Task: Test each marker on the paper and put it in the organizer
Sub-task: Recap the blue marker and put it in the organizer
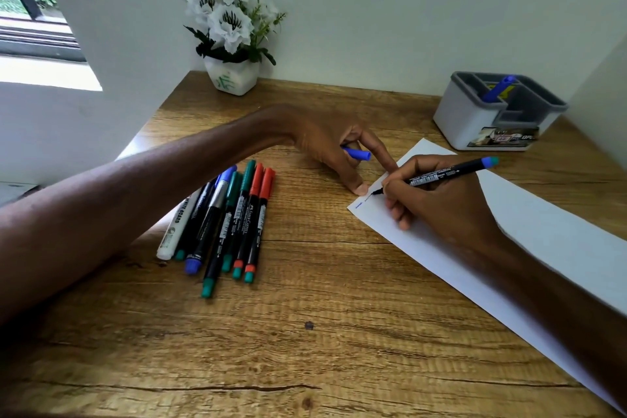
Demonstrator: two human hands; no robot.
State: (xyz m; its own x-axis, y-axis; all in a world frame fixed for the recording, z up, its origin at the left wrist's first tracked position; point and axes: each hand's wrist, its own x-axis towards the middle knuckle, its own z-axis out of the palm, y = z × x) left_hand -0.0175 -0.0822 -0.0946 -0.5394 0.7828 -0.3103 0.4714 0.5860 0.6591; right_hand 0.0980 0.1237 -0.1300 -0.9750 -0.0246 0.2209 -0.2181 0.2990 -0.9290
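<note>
My right hand (pixel 437 195) grips a black marker with a blue end (pixel 448 174), its tip touching the near-left corner of the white paper (pixel 559 241). A short blue scribble (pixel 358 204) shows beside the tip. My left hand (pixel 334 149) holds the blue cap (pixel 358 153) in curled fingers, while two fingertips press the paper's edge. A bunch of several markers (pixel 227 220) with red, green and blue caps lies on the table to the left. The grey-and-white organizer (pixel 475 122) stands at the back right with one blue marker (pixel 497 89) in it.
A white pot of white flowers (pixel 232 44) stands at the back by the wall. The wooden table (pixel 305 332) stretches toward me. Walls close in at the back and right; a window (pixel 30 10) is at the far left.
</note>
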